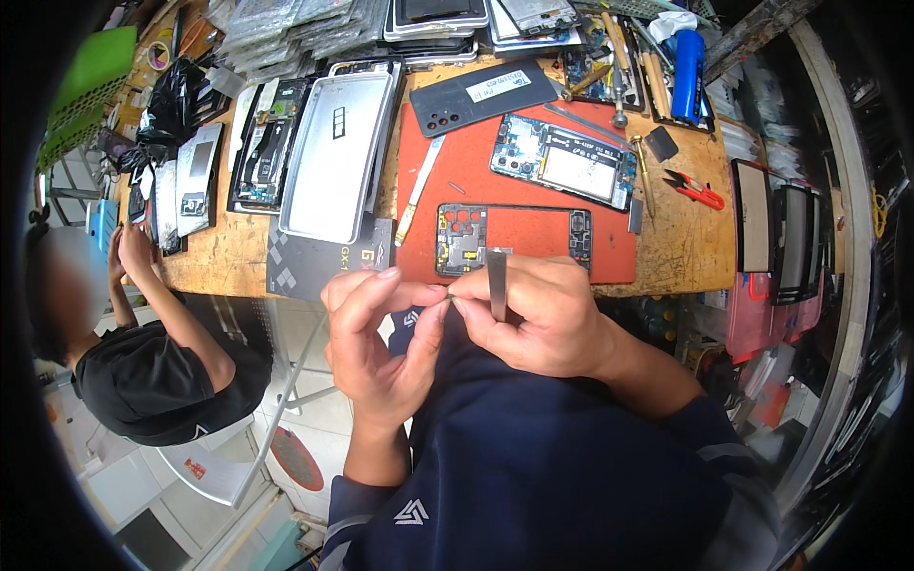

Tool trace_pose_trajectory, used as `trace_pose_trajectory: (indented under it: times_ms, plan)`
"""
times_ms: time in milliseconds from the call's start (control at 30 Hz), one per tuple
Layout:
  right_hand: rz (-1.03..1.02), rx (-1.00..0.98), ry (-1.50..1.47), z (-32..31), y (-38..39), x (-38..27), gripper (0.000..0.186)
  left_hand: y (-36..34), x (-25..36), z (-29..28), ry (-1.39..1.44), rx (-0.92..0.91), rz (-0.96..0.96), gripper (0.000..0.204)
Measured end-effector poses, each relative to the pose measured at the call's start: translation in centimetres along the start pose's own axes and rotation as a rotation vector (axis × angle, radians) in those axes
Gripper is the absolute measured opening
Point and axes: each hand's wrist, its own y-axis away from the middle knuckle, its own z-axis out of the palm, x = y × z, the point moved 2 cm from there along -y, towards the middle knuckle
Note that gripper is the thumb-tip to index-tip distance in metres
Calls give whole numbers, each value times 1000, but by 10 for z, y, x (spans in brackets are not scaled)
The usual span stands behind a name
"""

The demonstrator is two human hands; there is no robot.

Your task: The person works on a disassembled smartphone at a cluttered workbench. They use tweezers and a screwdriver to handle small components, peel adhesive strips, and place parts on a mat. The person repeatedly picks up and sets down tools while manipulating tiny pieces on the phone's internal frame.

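My left hand (386, 338) and my right hand (538, 314) meet fingertip to fingertip in front of the table edge. Both pinch at something tiny between them, too small to name. A flat grey metal tool (498, 284), like the back end of tweezers, stands up from my right hand's grip. Just beyond lies a black phone mid-frame (464, 238) with yellow contacts, on an orange-red mat (424, 205). Farther back on the mat rests an opened phone (564, 160) showing blue circuit boards and a battery. A dark phone back cover (484, 95) with a white label lies behind it.
A white metal spudger (420, 190) and a screwdriver (645, 181) lie on the mat. Red-handled cutters (695, 189) are at right. A silver tray (340, 147) and opened tablets stand left. A co-worker in a black shirt (171, 381) sits at the left.
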Motion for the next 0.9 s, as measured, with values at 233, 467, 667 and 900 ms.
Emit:
trace_pose_trajectory:
  times_ms: [233,467,667,900]
  plan:
    - [-12,-19,22,1,0,-2,12,1,2,-1,4,-1,-1,58]
    - [-56,0,39,2,-3,-4,13,-1,3,-4,4,2,4,56]
    - [-66,7,52,4,-1,-4,15,1,4,-3,34,6,-19,54]
    - [-37,-6,38,5,-1,-4,20,0,3,-5,46,2,-11,54]
